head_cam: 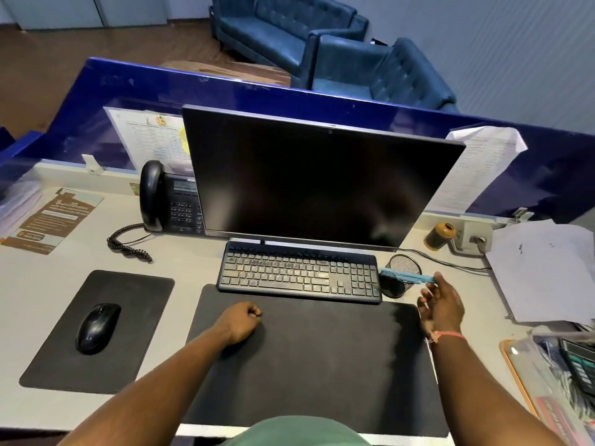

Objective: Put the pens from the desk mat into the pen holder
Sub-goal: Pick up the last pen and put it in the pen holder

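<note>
Pinched in the right hand (442, 304), blue pens (407, 276) are held level, tips leftward over the holder (401, 276); the left hand (243, 321) is rested fisted.

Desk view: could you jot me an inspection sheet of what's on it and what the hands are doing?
Surface: grey desk; black desk mat shows no pens lying on it.
Job's things: blue pens held level over the mesh pen holder, not yet dropped in.
Clutter: keyboard, dark monitor, mouse on its pad, desk phone, loose papers, brown leaflet, thread spool.
Hands: right hand pinches the pens; left hand rests on the mat as a fist.
Cables: coiled phone cord; black cable behind the holder.
Surroundings: blue partition, blue sofas beyond.
</note>
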A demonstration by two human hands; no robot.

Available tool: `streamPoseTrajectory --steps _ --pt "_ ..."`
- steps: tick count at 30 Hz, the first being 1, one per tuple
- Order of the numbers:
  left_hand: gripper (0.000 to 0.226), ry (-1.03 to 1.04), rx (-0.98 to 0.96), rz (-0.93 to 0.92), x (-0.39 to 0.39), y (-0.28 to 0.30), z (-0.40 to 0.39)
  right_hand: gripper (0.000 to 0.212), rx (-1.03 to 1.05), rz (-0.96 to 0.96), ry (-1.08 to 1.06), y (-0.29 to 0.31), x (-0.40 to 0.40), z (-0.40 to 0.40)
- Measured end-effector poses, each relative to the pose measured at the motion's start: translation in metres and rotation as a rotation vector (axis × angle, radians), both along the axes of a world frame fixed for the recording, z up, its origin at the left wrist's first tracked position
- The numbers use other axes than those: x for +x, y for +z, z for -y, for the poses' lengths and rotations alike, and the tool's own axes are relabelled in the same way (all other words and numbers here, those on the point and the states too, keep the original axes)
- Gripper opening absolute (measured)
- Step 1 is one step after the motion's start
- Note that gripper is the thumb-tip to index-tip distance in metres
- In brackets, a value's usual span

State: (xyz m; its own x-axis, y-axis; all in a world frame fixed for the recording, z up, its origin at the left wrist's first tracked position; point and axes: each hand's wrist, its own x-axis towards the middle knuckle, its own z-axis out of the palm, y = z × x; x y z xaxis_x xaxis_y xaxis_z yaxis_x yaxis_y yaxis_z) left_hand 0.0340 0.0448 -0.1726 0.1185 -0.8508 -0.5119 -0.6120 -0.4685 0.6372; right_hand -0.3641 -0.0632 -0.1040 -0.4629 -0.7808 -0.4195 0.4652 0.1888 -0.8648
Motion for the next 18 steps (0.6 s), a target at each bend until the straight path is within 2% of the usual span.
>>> streamPoseTrajectory --steps 2,4,6,13,18 --pt "0.012 -0.024 0.014 -0.018 0.003 0.001 0.001 0.018 -0.014 -0.055 -0.134 0.005 -0.006 0.004" --pt "0.01 -0.037 0.025 -0.031 0.006 0.001 0.001 0.022 0.001 -0.129 -0.172 0.006 -0.01 0.008" --pt "0.01 -0.039 0.028 -0.039 0.007 0.0 0.002 0.029 0.043 -0.245 -0.136 0.001 -0.012 0.013" --pt "0.016 -0.041 0.027 -0.073 0.009 0.001 0.001 0.023 0.159 -0.798 0.097 -0.014 -0.01 0.021" --pt "0.019 -0.045 0.008 -0.093 0.011 -0.002 0.002 0.031 0.193 -0.961 0.221 -0.017 -0.007 0.02"
